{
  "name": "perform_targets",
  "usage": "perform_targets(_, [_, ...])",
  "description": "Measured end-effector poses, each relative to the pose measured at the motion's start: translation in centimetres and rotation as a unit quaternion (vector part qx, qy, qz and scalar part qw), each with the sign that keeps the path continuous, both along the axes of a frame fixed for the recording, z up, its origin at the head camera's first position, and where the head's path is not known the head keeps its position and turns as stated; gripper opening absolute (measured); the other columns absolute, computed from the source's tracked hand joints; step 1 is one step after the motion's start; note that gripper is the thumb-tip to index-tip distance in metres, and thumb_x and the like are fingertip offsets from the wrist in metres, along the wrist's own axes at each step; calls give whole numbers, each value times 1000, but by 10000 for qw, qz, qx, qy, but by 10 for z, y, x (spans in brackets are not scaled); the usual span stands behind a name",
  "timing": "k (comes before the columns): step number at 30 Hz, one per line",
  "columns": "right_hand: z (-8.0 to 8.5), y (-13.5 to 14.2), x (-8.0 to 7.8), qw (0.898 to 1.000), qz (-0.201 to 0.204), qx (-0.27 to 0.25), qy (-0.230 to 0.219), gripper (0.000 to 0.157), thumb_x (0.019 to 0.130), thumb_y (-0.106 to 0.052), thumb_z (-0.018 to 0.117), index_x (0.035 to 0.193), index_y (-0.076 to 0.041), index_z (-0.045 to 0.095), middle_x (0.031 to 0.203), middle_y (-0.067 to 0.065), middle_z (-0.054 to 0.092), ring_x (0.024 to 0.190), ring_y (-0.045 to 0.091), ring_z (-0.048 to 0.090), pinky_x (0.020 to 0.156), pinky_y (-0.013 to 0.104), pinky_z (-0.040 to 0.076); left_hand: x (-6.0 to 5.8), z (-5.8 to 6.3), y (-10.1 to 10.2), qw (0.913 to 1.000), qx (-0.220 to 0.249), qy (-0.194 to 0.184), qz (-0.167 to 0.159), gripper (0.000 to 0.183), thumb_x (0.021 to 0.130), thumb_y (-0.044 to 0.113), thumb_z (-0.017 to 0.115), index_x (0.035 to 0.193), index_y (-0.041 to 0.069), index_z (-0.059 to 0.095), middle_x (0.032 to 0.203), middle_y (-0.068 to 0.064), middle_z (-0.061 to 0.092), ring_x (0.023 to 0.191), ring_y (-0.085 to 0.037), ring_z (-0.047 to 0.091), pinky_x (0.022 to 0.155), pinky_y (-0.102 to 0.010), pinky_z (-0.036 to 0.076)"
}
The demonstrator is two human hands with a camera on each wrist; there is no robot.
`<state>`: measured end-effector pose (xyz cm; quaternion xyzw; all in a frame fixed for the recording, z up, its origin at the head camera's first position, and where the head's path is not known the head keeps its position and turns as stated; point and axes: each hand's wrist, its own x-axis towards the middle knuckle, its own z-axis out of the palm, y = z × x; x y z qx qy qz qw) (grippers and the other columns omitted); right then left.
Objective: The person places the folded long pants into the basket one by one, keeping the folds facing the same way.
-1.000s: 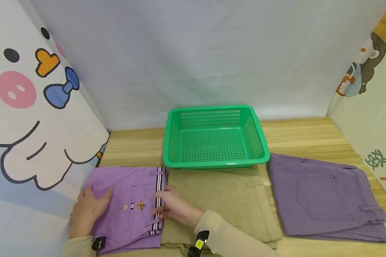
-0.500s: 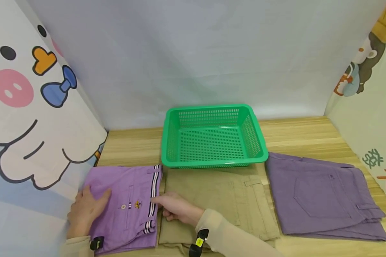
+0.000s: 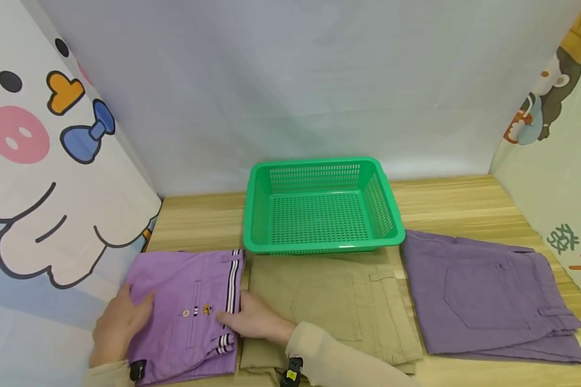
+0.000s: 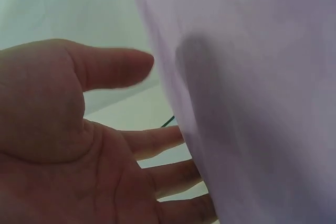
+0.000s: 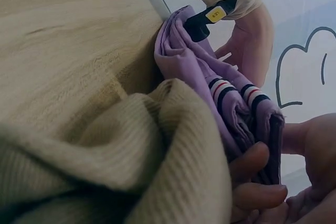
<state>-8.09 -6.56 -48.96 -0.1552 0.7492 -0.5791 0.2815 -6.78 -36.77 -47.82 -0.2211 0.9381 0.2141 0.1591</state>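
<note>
Folded light purple trousers (image 3: 174,285), with a striped waistband, a button and small embroidery, lie at the left of the table. My right hand (image 3: 259,320) pinches their waistband edge, thumb on top and fingertips (image 5: 260,195) against the edge below. At the opposite edge is my left hand (image 3: 118,325). Its thumb (image 4: 118,67) sticks out straight beside the cloth, while the other fingers reach behind it, their tips hidden in the left wrist view. Folded khaki trousers (image 3: 319,306) lie under my right forearm.
An open green plastic basket (image 3: 324,248) stands behind the khaki trousers, with nothing in it. Folded dark purple trousers (image 3: 484,301) lie on the right of the wooden table (image 3: 450,201). Printed cloth walls (image 3: 290,91) close off the back and sides.
My left hand has shifted outward from on top of the light purple trousers to their left edge. The right hand's thumb has moved onto the waistband, which has slid slightly left.
</note>
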Motion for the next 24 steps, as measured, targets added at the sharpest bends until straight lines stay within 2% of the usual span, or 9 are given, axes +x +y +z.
perform_targets(6, [0,0,-2,9995,65,185,254,37,95,-18,76,128,-8,65,112,6,74,96,9,68,93,26,56,5,2,-1,9996,-34,240,122,78,108,36,36,157,-21,16,148,-54,34,132,-72,43,107,-76,42])
perform_targets(11, [3,-2,0,9985,-57,446,315,48,95,-22,78,136,-6,59,118,10,72,107,19,70,101,34,57,8,4,-6,9997,-31,202,157,75,107,33,32,153,-25,18,146,-56,34,129,-73,43,107,-75,42])
perform_targets(16, [8,-6,3,9987,-226,354,298,58,94,-23,78,144,-4,55,124,15,73,111,25,72,101,36,58,14,2,-14,9997,-14,239,-97,72,107,29,33,154,-23,19,150,-52,34,133,-71,41,110,-75,40])
perform_targets(20, [14,-9,5,9994,-258,77,214,62,95,-20,78,149,-2,52,125,17,74,107,23,74,96,31,60,17,-1,-17,9989,38,383,-284,71,105,23,38,155,-24,18,152,-52,32,137,-70,39,112,-76,38])
perform_targets(24, [20,-11,7,9994,-279,-191,-2,59,95,-19,76,146,0,53,119,16,76,100,16,75,86,25,61,19,-4,-18,9960,-16,442,-776,72,103,17,45,154,-25,15,147,-56,32,136,-72,38,109,-78,39])
